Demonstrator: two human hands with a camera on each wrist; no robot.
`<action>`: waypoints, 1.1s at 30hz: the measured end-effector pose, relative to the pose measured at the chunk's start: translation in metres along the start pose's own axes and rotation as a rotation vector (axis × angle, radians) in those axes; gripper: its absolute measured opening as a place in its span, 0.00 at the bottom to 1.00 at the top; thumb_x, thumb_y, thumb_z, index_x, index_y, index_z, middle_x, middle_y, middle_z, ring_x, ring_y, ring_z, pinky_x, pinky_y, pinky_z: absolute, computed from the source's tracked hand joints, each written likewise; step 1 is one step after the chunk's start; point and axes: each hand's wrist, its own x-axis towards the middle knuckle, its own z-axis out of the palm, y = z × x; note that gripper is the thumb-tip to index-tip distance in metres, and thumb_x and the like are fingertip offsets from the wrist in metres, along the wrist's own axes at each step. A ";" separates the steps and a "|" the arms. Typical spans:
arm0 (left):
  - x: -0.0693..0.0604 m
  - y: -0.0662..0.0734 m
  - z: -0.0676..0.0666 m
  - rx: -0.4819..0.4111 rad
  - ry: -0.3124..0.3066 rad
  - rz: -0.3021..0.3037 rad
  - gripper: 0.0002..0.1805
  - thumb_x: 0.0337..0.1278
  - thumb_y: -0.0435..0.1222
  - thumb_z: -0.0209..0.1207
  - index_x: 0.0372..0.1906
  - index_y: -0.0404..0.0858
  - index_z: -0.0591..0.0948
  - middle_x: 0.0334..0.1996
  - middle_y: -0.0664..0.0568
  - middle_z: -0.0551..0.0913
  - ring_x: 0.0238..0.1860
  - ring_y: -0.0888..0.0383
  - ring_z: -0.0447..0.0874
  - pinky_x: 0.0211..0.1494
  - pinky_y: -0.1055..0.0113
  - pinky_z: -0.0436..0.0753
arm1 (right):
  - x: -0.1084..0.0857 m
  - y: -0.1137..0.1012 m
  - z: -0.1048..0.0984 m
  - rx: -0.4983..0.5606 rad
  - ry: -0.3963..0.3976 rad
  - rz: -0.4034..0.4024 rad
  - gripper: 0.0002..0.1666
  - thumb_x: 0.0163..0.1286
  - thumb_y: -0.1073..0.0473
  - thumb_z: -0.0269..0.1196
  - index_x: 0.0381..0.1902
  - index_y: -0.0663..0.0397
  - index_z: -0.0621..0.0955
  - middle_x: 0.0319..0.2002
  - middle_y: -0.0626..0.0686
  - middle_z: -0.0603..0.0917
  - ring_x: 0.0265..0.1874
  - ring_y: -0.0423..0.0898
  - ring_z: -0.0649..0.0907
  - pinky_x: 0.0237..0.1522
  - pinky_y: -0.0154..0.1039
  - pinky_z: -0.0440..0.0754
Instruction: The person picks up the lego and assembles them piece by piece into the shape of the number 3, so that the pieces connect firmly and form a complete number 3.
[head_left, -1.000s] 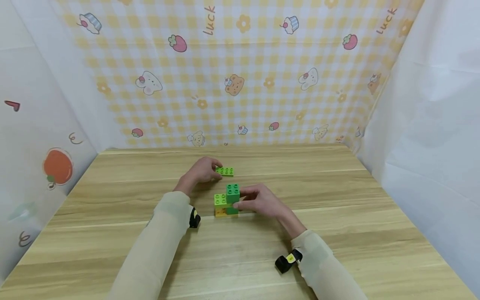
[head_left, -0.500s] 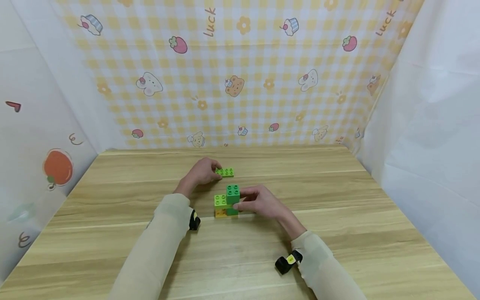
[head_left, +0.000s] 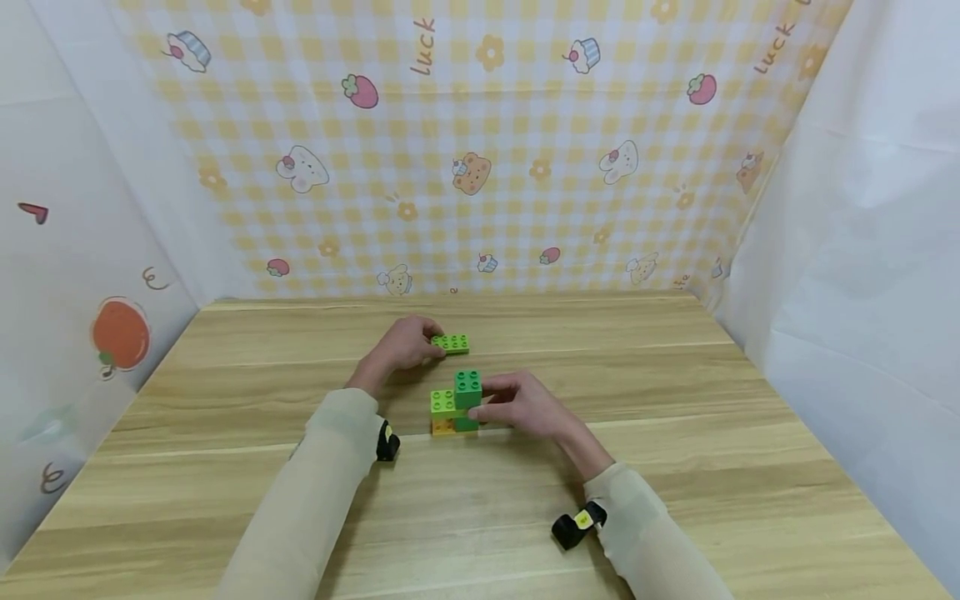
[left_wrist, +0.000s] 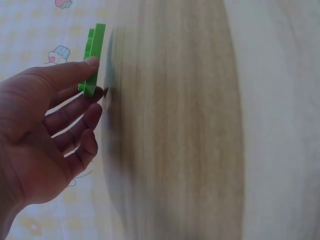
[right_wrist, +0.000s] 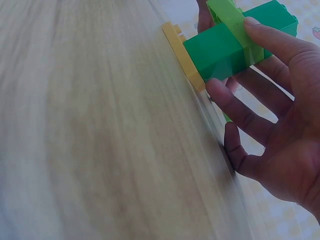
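Wood table (head_left: 465,521), checked cloth (head_left: 510,108) behind. Left hand (head_left: 407,342) pinches plate (head_left: 454,343) narrowly by one end, beyond stack (head_left: 468,399); lift hard to tell. Off-centre hold could let it swivel. Right hand (head_left: 523,405) grips stack, fingers parted; uneven squeeze could topple it.

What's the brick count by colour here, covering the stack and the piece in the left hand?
Dark green: 2 (upper block, lower block)
Light green: 2 (stacked plate, loose plate pinched by the left hand)
Yellow-orange: 1 (bottom plate)
Total: 5
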 end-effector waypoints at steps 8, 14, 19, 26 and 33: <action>-0.005 0.000 -0.002 -0.027 0.000 0.007 0.21 0.67 0.37 0.68 0.61 0.33 0.84 0.53 0.41 0.85 0.42 0.54 0.82 0.42 0.66 0.81 | -0.002 -0.001 0.000 -0.008 0.006 0.007 0.24 0.70 0.55 0.72 0.62 0.52 0.87 0.49 0.53 0.92 0.41 0.42 0.88 0.41 0.37 0.83; -0.007 -0.003 -0.004 -0.044 0.005 0.010 0.21 0.68 0.36 0.67 0.61 0.33 0.83 0.54 0.40 0.86 0.38 0.55 0.83 0.40 0.66 0.82 | -0.001 0.000 0.000 -0.007 0.012 0.024 0.24 0.70 0.54 0.73 0.62 0.50 0.87 0.49 0.51 0.92 0.43 0.42 0.88 0.44 0.38 0.83; -0.008 -0.005 -0.004 -0.047 0.013 0.006 0.21 0.68 0.37 0.68 0.62 0.34 0.83 0.56 0.40 0.85 0.40 0.54 0.82 0.42 0.65 0.82 | -0.001 0.002 -0.001 -0.006 0.006 0.015 0.23 0.70 0.53 0.72 0.62 0.49 0.87 0.49 0.52 0.92 0.43 0.43 0.89 0.42 0.38 0.82; -0.010 -0.006 -0.005 -0.047 0.020 0.010 0.22 0.67 0.38 0.68 0.62 0.35 0.84 0.56 0.40 0.86 0.47 0.51 0.83 0.47 0.63 0.82 | -0.001 0.002 -0.001 0.005 0.000 0.011 0.23 0.70 0.53 0.72 0.62 0.49 0.87 0.49 0.53 0.92 0.42 0.45 0.90 0.42 0.39 0.82; -0.011 -0.009 -0.005 -0.067 0.020 0.024 0.21 0.66 0.38 0.70 0.60 0.35 0.84 0.51 0.43 0.86 0.41 0.53 0.82 0.40 0.65 0.81 | -0.001 0.002 0.000 0.010 -0.005 0.009 0.23 0.70 0.54 0.72 0.62 0.50 0.87 0.49 0.55 0.92 0.42 0.44 0.90 0.40 0.37 0.81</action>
